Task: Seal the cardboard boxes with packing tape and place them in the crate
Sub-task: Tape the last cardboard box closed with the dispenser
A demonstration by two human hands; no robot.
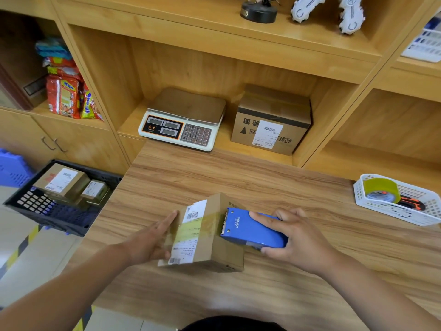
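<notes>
1. The cardboard box [210, 244] sits on the wooden table [262, 182], near the front edge and a bit left of centre. It has a white shipping label on top.
2. The left hand [152, 237] lies flat against the box's left side, fingers straight and together, bracing it.
3. The right hand [296, 237] is wrapped around a blue tape dispenser [253, 229], thumb on the near side and fingers over the top. Its toothed edge rests on the right end of the box top.
4. A strip of clear tape [200, 226] runs across the top, right over the label.
5. The black crate [59, 218] is off the table's left edge, lower down, with two labelled boxes [60, 180] already inside.
6. On the far shelf are a weighing scale [183, 120] and a bigger carton [272, 120] to its right.
7. At the far right of the table, a white basket [393, 212] holds a tape roll [381, 189] and an orange cutter [412, 203].
</notes>
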